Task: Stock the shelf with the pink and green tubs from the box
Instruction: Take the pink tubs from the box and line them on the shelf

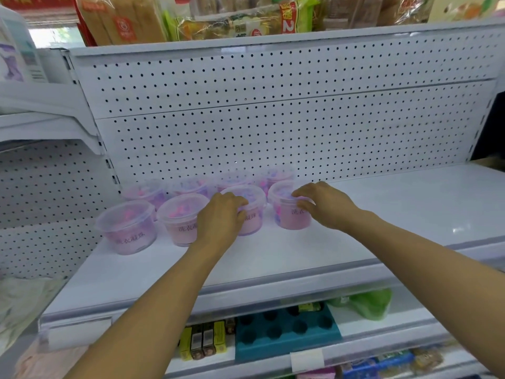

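Several pink tubs with clear lids stand in two rows at the left of the white shelf [273, 258]. My left hand [220, 218] grips the third tub of the front row [252, 212] from its near side. My right hand [323, 203] holds the fourth front tub [288, 214], fingers curled over its lid and right side. The two front tubs further left, one [128, 228] and the other [181, 217], stand free. No green tub and no box is in view.
A white pegboard back panel [273, 127] rises behind the tubs. The shelf's right half [410, 203] is bare. Packaged food sits on the shelf above [218, 20]. Below are a teal tray [284, 329], small yellow packs [202, 340] and a green bag [369, 302].
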Available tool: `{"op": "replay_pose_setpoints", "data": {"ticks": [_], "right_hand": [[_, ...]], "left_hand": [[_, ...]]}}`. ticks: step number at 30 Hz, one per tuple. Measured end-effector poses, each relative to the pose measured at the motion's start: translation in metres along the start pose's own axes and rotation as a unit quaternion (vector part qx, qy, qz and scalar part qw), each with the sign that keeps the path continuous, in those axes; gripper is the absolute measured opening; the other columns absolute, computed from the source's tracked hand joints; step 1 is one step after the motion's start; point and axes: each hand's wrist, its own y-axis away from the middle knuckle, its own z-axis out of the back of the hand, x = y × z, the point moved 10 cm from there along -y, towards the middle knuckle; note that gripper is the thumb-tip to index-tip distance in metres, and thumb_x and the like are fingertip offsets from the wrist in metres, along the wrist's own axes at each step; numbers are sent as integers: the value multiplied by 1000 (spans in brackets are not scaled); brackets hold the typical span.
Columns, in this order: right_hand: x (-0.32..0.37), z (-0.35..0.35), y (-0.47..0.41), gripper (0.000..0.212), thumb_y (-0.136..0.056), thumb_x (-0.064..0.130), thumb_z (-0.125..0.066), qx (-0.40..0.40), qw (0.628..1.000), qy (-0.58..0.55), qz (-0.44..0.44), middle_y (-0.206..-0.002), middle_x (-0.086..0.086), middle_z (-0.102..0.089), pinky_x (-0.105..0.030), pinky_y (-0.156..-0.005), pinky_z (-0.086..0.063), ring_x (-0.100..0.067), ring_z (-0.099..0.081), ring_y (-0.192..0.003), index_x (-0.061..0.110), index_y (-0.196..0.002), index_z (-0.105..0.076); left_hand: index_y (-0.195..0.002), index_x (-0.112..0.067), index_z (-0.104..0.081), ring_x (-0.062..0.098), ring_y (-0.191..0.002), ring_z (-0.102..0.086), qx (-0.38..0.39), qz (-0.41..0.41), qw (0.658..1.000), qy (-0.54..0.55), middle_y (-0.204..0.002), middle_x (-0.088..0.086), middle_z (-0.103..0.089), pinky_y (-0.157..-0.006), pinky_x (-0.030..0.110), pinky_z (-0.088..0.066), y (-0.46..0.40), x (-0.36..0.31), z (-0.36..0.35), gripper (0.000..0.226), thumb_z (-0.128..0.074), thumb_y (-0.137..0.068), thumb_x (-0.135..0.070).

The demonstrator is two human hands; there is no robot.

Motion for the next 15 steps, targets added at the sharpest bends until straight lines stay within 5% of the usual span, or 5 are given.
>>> {"op": "replay_pose_setpoints", "data": {"ticks": [6, 10, 15], "right_hand": [[10, 6, 32, 54, -96, 43, -48, -4, 997, 81, 9, -155, 1, -30, -39, -104, -34, -19, -22, -142, 28, -146, -35], [12, 29, 91, 52, -96, 41, -50, -118, 991, 66, 16, -151, -3, -37, -40, -104, -35, -25, -34, -137, 24, -144, -40], [-16, 56, 182, 56, -94, 48, -39, -191, 979, 67, -9, -141, -8, -49, -45, -92, -50, -29, -50, -124, 17, -139, -46]], "left_hand": [[-137, -20, -48, 25, -128, -42, 34, -57, 997, -39, -137, 1, -52, -102, 36, -32, 7, -12, -3, 54, -54, -90, -48], [-137, -21, -47, 28, -134, -39, -47, -114, 992, 15, -140, 1, -52, -109, 49, -30, 43, -53, 12, 62, -36, -91, -59], [-148, -23, -25, 24, -135, -36, -62, -171, 983, 19, -150, 4, -40, -114, 48, -26, 105, -123, -1, 65, -27, -95, -59]]}}
